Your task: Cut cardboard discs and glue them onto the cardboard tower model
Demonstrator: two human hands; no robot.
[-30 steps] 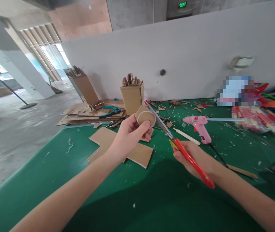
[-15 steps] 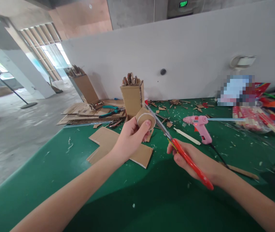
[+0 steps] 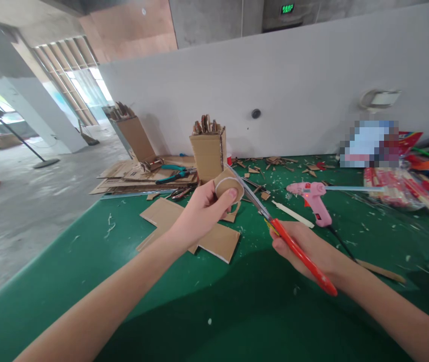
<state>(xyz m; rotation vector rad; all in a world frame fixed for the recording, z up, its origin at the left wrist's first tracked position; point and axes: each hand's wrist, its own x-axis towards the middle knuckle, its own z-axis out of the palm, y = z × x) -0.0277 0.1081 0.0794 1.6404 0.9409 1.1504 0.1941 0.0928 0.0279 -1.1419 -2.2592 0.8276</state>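
Note:
Between thumb and fingers, my left hand [image 3: 205, 206] pinches a small piece of cardboard [image 3: 226, 185] with a pale curved line on its face. My right hand [image 3: 299, 246] is closed around the red handles of a pair of scissors [image 3: 293, 246]. Their metal blades point up and left, and they lie against the right edge of the cardboard piece. A thin curled strip hangs beneath that piece. Below and behind my left hand, flat cardboard pieces [image 3: 218, 243] lie crossed on the green table.
An upright cardboard box [image 3: 209, 153] holding cut pieces stands behind my left hand. Teal-handled pliers [image 3: 175, 173] rest on stacked cardboard [image 3: 124, 176] at left. A pink glue gun [image 3: 314, 198] sits to the right, beside a white stick [image 3: 293, 213]. Scraps [image 3: 275, 161] litter the table's back.
The curled strip now shows more clearly below the cardboard piece. Fingers of my right hand have drawn closer together on the scissors. The whole view has shifted slightly.

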